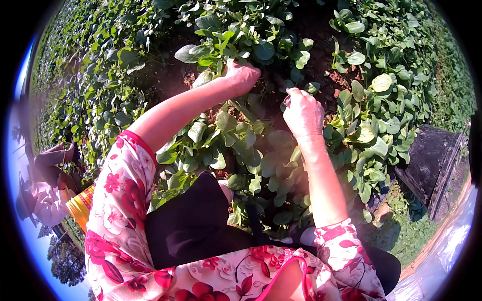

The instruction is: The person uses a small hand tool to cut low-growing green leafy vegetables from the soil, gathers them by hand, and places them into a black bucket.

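My left hand point(242, 78) is closed round the base of a leafy green plant point(217, 50), whose broad leaves stick out above and left of the fist. Just to the right, my right hand point(304, 111) is curled shut over the bare soil point(331, 83). A small dark, shiny edge shows at its thumb side; what it belongs to is mostly hidden by the fingers. Low leafy greens point(236, 133) grow below both hands, close to my knees.
Dense rows of greens point(95, 75) spread left, ahead and right. A black plastic tub point(429, 163) stands tilted at the right. Pale plastic sheeting point(442, 256) lies beyond it. At the far left another person point(47, 200) bends beside a yellow container point(80, 205).
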The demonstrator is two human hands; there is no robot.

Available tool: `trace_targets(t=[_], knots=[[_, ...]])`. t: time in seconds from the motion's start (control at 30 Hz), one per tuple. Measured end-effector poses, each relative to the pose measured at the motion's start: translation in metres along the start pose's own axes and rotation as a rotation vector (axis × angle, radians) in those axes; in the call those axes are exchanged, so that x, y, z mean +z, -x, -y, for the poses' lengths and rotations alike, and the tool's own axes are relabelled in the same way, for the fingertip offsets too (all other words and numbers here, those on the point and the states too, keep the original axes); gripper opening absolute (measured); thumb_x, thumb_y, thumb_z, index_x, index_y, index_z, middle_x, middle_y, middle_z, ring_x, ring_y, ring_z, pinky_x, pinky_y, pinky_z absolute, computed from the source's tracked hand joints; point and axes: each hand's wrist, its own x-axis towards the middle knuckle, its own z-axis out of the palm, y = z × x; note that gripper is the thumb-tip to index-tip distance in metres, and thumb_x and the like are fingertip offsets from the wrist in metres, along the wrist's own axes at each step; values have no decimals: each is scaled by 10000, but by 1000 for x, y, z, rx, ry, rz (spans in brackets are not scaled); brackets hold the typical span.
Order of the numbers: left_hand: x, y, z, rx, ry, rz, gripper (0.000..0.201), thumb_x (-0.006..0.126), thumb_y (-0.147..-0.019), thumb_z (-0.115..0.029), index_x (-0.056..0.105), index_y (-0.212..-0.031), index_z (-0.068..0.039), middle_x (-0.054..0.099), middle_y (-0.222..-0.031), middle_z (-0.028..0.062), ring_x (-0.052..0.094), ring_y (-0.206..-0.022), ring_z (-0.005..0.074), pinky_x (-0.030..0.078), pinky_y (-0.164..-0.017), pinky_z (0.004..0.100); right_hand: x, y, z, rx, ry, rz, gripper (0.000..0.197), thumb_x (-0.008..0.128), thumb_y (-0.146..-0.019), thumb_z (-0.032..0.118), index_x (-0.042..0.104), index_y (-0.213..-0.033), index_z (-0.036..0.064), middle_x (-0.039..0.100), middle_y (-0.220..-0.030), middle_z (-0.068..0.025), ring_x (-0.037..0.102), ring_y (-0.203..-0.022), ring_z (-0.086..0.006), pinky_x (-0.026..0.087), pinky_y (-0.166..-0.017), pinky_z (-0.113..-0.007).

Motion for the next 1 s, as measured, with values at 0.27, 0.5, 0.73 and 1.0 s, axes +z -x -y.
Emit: trace_targets(t=[0.27, 0.5, 0.73, 1.0], knots=[[14, -27, -17, 109, -114, -243, 195, 598, -734, -172, 711, -880, -110, 605, -1072, 102, 512, -1103, 248, 429, -929, 379, -37, -32, -5, -98, 242, 117, 48, 597, -745, 109, 632, -744, 76, 652, -714, -119, 662, -675, -301, 533, -612, -406], [-9, -23, 12, 86, -367, -189, 183, 565, -743, -175, 704, -842, -109, 572, -1142, 78, 525, -1096, 230, 351, -983, 385, -17, -45, -24, 6, 160, 10, 126, 612, -732, 41, 624, -843, 100, 656, -800, -78, 655, -719, -292, 529, -642, -399], [-13, -15, 19, 157, -220, -404, 186, 571, -705, -139, 683, -836, -71, 588, -1029, 64, 551, -1037, 245, 427, -906, 387, -28, -39, -30, 177, 30, -41, 118, 623, -720, 59, 643, -830, 98, 666, -796, -87, 656, -740, -300, 525, -685, -399], [8, -50, -35, 457, 112, -202, 185, 540, -759, -109, 643, -903, -54, 481, -1215, 94, 552, -983, 273, 543, -771, 367, -41, -14, -38, 236, -72, -73, 140, 645, -710, 49, 655, -844, 90, 664, -767, -98, 651, -739, -287, 512, -662, -372]])
